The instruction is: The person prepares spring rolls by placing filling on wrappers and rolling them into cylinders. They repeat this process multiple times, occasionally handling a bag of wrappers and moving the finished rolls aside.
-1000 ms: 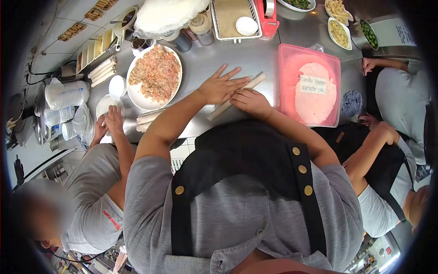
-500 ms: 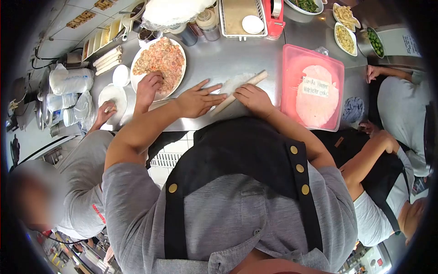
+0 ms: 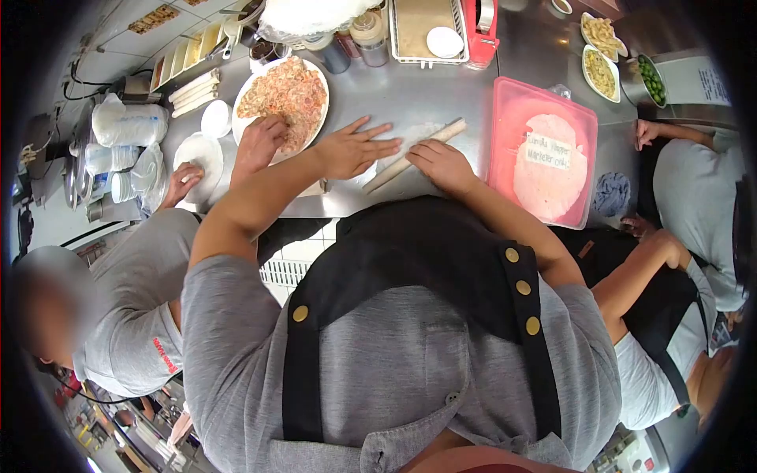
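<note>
A thin pale roll (image 3: 378,181) lies slantwise on the steel counter in front of me. My right hand (image 3: 441,164) has its fingers bent over the roll's middle. Just left of the roll, my left hand (image 3: 355,150) is palm down with fingers spread, holding nothing. A loose translucent sheet or wet patch (image 3: 422,130) shows behind the roll. To the left, a co-worker's hand (image 3: 262,142) is at the front of a large white plate of orange-pink minced filling (image 3: 288,94). The co-worker's other hand (image 3: 183,183) touches a round white wrapper (image 3: 206,158).
A pink-lidded, labelled container (image 3: 583,158) sits at my right. Finished rolls (image 3: 195,91) lie back left, near squeeze bottles (image 3: 369,39). Behind stands a white wire basket (image 3: 410,59). Small food dishes (image 3: 599,75) are back right. Two people stand at the right.
My left hand has lifted slightly up and away from the roll, its fingers now pointing more to the right. My right hand stays on the roll. The whole view has shifted slightly.
</note>
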Demonstrator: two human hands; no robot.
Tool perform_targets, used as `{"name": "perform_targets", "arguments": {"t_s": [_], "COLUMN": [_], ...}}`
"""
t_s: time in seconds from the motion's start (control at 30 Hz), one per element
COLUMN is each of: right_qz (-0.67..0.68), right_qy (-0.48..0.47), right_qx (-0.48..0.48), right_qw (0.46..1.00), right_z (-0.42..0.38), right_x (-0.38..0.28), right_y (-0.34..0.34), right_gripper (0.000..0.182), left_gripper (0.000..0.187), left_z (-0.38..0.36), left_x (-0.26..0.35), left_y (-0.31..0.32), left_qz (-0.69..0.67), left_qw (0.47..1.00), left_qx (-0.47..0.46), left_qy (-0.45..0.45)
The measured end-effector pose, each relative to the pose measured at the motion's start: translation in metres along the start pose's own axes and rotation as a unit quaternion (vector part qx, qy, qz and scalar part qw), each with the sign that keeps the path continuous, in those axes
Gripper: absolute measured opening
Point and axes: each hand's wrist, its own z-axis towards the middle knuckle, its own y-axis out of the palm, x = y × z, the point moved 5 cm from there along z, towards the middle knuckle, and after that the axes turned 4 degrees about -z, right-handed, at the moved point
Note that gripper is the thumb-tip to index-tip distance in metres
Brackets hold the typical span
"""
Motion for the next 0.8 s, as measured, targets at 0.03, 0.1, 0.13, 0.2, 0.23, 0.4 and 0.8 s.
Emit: {"name": "perform_targets", "arguments": {"t_s": [0.03,0.1,0.13,0.2,0.23,0.4,0.8], "right_qz": [0.006,0.011,0.012,0.004,0.011,0.004,0.038], "right_qy": [-0.002,-0.002,-0.003,-0.006,-0.002,-0.004,0.010], "right_qx": [0.004,0.010,0.014,0.022,0.010,0.012,0.003], "right_qw": [1.000,1.000,1.000,1.000,1.000,1.000,0.999], "right_z": [0.000,-0.002,-0.003,-0.001,-0.001,-0.001,0.000], "right_x": [0.001,0.000,-0.001,0.002,0.000,-0.001,-0.002], "right_y": [0.000,0.001,0.001,-0.001,0.000,-0.002,-0.004], "right_gripper": [0.034,0.035,0.034,0.034,0.034,0.035,0.035], "left_gripper": [0.066,0.065,0.063,0.062,0.061,0.063,0.062], "left_z": [-0.012,-0.031,-0.034,-0.031,-0.029,0.010,0.019], "left_x": [0.008,0.021,0.021,0.012,0.011,-0.017,-0.003], "left_y": [0.002,0.000,-0.002,-0.013,-0.014,-0.018,-0.013], "left_qz": [-0.014,-0.026,-0.036,-0.017,-0.007,0.025,0.013], "left_qw": [1.000,0.999,0.997,0.996,0.992,1.000,0.997], "left_qx": [-0.013,-0.039,-0.062,-0.064,-0.071,-0.014,-0.019], "left_qy": [0.014,0.019,0.026,0.066,0.105,0.004,0.076]}}
